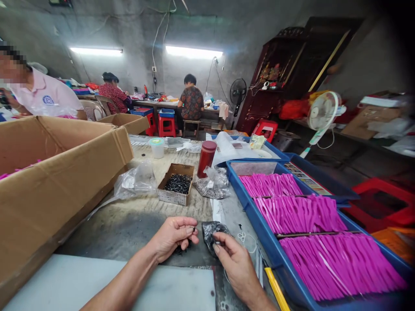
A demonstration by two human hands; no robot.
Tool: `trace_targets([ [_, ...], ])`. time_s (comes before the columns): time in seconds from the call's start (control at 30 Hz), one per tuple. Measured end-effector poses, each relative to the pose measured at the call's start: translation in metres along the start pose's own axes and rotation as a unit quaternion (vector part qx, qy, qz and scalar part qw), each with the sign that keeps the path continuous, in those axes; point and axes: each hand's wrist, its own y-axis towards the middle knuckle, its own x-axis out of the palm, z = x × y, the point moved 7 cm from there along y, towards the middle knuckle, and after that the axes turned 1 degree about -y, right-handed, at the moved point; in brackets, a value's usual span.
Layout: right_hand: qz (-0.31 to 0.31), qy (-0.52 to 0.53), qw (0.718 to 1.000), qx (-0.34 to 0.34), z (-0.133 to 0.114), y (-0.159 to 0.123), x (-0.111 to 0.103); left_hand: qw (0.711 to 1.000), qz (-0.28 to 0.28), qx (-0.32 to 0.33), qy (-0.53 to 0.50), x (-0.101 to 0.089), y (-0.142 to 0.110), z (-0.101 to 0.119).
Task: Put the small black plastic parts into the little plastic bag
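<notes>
Beside a dark bag of hidden contents and a cut-off tray of purple strips, pinching a black bit in left hand, perhaps something in right hand.

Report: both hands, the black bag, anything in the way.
Left hand pinching a small black piece. Right hand at the black bag, its grip unclear. Yellow-handled tool close by, right of that hand, beside the blue tray.

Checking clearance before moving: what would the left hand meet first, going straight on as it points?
Probably the black plastic bag, just beyond the left hand, toward the right hand; exact depth is unclear.
</notes>
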Motion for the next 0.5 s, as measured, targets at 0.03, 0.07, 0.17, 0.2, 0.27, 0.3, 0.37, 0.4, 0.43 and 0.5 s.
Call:
trace_targets([
  [0.03,-0.001,0.004,1.0,0.005,0.0007,-0.0004,0.0006,1.0,0.003,-0.005,0.007,-0.0003,0.0,-0.0011],
  [0.07,-0.002,0.009,1.0,0.009,0.0012,-0.0007,0.0011,1.0,0.007,-0.01,0.015,-0.0005,0.0,-0.0023],
  [0.17,-0.004,0.031,0.999,0.027,0.0028,-0.0012,0.0025,0.999,0.006,-0.014,0.045,0.0001,0.0007,-0.0052],
  [0.2,-0.005,0.04,0.999,0.032,0.0029,-0.0012,0.003,0.998,0.002,-0.01,0.056,0.0007,0.0011,-0.0058],
  [0.27,-0.003,0.058,0.997,0.041,0.0019,-0.001,0.0038,0.997,-0.006,-0.002,0.076,0.002,0.0018,-0.0063],
  [0.3,-0.001,0.068,0.997,0.043,0.0007,-0.0007,0.004,0.996,-0.01,0.002,0.084,0.0024,0.0021,-0.0063],
  [0.37,0.007,0.09,0.995,0.047,-0.0022,0.0,0.0041,0.995,-0.014,0.011,0.097,0.0035,0.0024,-0.0061],
  [0.4,0.01,0.102,0.993,0.051,-0.0034,0.0003,0.0043,0.995,-0.017,0.014,0.101,0.0041,0.0023,-0.0061],
  [0.43,0.014,0.115,0.992,0.056,-0.0044,0.0006,0.0044,0.994,-0.02,0.016,0.105,0.0049,0.0021,-0.0062],
  [0.5,0.02,0.143,0.987,0.07,-0.005,0.001,0.0053,0.994,-0.025,0.016,0.11,0.0067,0.0013,-0.0071],
])
